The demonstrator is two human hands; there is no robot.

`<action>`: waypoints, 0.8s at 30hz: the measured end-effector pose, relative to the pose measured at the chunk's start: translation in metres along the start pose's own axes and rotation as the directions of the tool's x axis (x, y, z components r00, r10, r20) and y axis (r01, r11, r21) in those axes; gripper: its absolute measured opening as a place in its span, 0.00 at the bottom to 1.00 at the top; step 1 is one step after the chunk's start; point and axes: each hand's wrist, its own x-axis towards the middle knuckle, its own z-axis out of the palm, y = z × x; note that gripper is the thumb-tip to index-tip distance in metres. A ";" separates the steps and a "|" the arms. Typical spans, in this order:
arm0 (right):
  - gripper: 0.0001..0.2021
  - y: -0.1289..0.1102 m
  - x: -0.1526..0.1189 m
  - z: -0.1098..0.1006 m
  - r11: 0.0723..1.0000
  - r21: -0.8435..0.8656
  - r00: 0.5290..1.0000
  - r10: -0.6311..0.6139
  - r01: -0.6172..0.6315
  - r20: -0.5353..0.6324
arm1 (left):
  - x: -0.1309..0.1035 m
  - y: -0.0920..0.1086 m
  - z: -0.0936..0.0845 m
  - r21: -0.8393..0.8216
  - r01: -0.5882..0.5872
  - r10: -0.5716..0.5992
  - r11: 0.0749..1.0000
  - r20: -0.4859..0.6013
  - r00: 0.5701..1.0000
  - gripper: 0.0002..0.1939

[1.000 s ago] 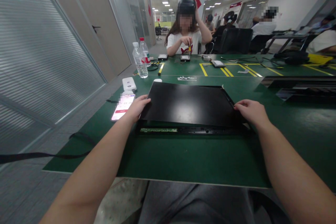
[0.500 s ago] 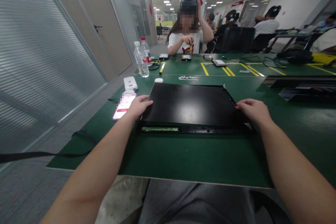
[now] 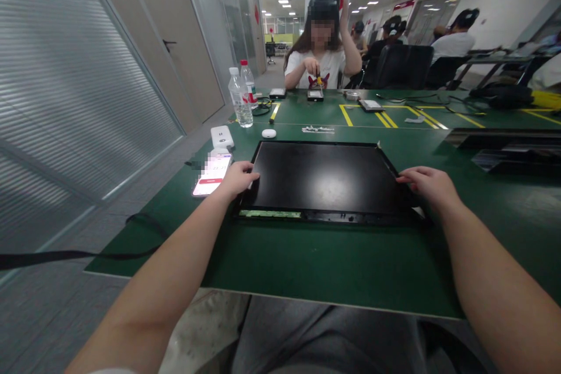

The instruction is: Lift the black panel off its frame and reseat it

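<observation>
A dark, glossy display panel (image 3: 319, 175) lies in a shallow black frame on the green table, its face turned up. Along the near side of the frame runs a narrow green circuit board (image 3: 270, 214). My left hand (image 3: 239, 178) is closed on the panel's left edge, thumb on top, the other fingers partly hidden. At the right edge, my right hand (image 3: 427, 182) pinches the side of the panel with thumb and fingertips. Whether the fingers also grip the frame cannot be made out.
Left of the panel are a lit phone (image 3: 213, 175), a white power bank (image 3: 222, 137), a small white case (image 3: 269, 134) and two water bottles (image 3: 241, 99). Dark metal strips (image 3: 517, 152) lie at right. Across the table a person holds a screwdriver (image 3: 319, 79) over a drive (image 3: 315, 95).
The panel has come down flatter into the black frame, and more of the frame's far rim shows. Both hands stay at its sides. The view has shifted slightly.
</observation>
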 end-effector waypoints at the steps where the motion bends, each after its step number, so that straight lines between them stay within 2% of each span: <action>1: 0.16 0.001 0.001 0.001 1.000 0.020 1.000 0.016 -0.016 -0.012 | 0.001 -0.001 0.000 0.018 -0.008 0.008 1.000 0.002 1.000 0.07; 8: 0.13 0.001 0.000 0.001 0.993 0.060 0.995 0.103 -0.102 -0.015 | 0.005 -0.008 0.001 0.135 -0.062 0.061 0.989 0.010 0.998 0.07; 24: 0.15 -0.002 -0.002 0.001 0.991 0.088 0.995 0.101 -0.100 -0.003 | 0.009 -0.012 0.001 0.320 -0.094 0.091 0.943 0.023 0.996 0.12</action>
